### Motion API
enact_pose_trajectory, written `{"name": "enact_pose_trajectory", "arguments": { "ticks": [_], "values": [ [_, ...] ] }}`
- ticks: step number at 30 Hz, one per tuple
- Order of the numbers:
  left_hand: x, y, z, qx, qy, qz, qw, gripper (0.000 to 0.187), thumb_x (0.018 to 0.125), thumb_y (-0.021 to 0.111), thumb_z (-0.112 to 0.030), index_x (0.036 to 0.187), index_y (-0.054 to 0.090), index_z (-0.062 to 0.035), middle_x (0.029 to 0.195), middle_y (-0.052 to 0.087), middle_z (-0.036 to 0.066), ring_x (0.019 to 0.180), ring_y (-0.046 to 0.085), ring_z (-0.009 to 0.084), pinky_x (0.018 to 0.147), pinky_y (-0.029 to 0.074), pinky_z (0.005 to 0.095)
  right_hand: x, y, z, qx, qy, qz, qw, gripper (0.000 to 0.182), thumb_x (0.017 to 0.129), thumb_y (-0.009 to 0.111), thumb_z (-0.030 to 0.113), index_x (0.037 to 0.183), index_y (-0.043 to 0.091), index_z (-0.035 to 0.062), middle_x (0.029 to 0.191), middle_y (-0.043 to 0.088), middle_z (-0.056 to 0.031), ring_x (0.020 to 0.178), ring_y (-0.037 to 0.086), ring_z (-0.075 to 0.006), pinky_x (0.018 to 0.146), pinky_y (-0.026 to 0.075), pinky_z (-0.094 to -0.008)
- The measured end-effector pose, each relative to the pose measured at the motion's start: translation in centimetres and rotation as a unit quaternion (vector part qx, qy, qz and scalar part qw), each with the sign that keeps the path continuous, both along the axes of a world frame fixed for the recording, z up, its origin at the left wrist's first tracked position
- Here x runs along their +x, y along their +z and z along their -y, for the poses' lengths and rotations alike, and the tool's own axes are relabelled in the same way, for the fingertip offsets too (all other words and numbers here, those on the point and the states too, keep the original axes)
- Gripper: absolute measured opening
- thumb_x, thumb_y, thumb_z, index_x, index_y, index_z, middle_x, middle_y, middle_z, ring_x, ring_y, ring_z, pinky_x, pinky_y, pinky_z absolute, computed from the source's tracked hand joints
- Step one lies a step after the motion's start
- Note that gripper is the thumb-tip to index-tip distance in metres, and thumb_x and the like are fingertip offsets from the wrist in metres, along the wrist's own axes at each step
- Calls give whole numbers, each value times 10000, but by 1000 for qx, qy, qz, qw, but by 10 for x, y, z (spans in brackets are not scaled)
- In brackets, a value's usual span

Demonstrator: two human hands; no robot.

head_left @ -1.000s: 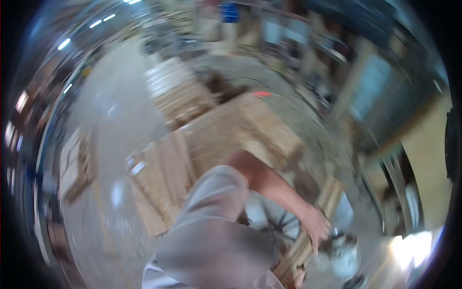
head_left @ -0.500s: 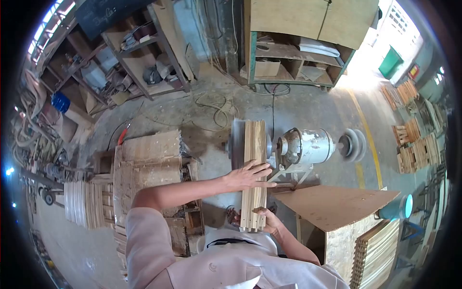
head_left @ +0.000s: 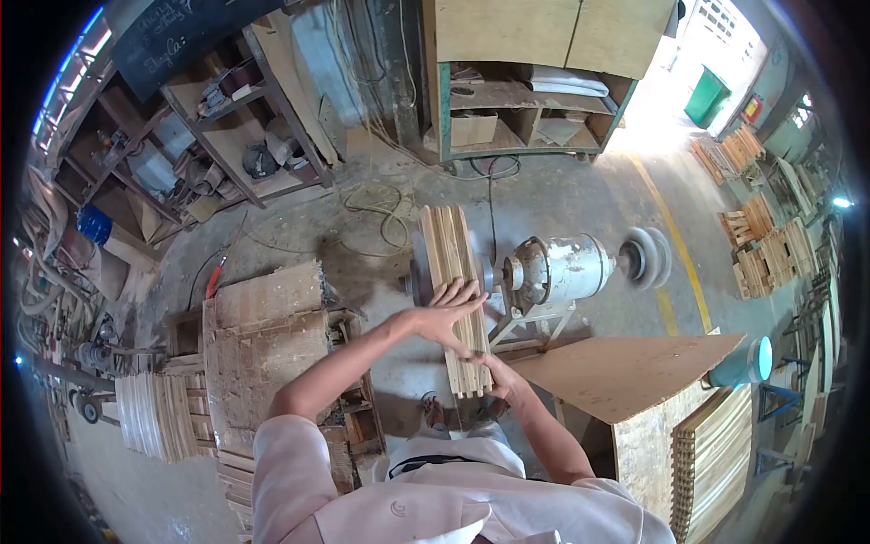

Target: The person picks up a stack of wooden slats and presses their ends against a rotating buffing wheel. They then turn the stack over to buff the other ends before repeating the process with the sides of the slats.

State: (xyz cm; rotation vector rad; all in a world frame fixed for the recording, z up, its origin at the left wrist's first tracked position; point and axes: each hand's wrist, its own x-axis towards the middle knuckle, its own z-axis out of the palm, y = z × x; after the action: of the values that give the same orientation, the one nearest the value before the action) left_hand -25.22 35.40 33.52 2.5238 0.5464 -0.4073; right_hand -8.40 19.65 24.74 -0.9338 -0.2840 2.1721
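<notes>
A bundle of long wooden strips point(head_left: 446, 245) lies over the sanding wheel point(head_left: 420, 270) on the left end of the motor point(head_left: 566, 269), tilted slightly with its far end to the left. My left hand point(head_left: 444, 317) presses flat on top of the strips with its fingers spread. At the near right edge of the bundle, my right hand point(head_left: 497, 376) grips the strips, its fingers partly hidden beneath them. A second wheel point(head_left: 645, 258) on the motor's right end looks blurred.
To the left stands a worn, cardboard-covered bench point(head_left: 263, 335), with stacked slats point(head_left: 154, 415) beyond it. A brown board point(head_left: 625, 372), a teal bucket point(head_left: 741, 363) and more stacked strips point(head_left: 716, 462) are at the right. Hoses lie on the floor ahead.
The bundle has moved away from my body and tilted left at its far end. My right hand has come forward with it, closer to my left hand. The camera view has shifted slightly.
</notes>
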Motion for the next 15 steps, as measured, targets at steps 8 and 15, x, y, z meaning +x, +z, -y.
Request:
{"name": "enact_pose_trajectory", "arguments": {
  "ticks": [8, 15],
  "values": [
    [38, -41, 74, 196, 350, 208, 892, 780, 968, 472, -515, 1551, 223, -60, 1619, 89, 220, 1501, 30, 395, 1177, -10, 590, -15, -7, 77, -40, 16, -9, 999, 577, 784, 640, 226, 1299, 504, 4, 1222, 594, -158, 1083, 628, -251, 913, 550, -422],
    [52, -41, -2, 260, 375, 182, 871, 805, 964, 460, -549, 1527, 259, -10, 1610, 157, 210, 1496, 75, 398, 1180, -18, 598, -6, -38, -22, 0, -15, -124, 992, 603, 802, 664, 272, 1302, 499, -22, 1176, 641, -209, 1020, 672, -348, 927, 545, -464]
  ]
}}
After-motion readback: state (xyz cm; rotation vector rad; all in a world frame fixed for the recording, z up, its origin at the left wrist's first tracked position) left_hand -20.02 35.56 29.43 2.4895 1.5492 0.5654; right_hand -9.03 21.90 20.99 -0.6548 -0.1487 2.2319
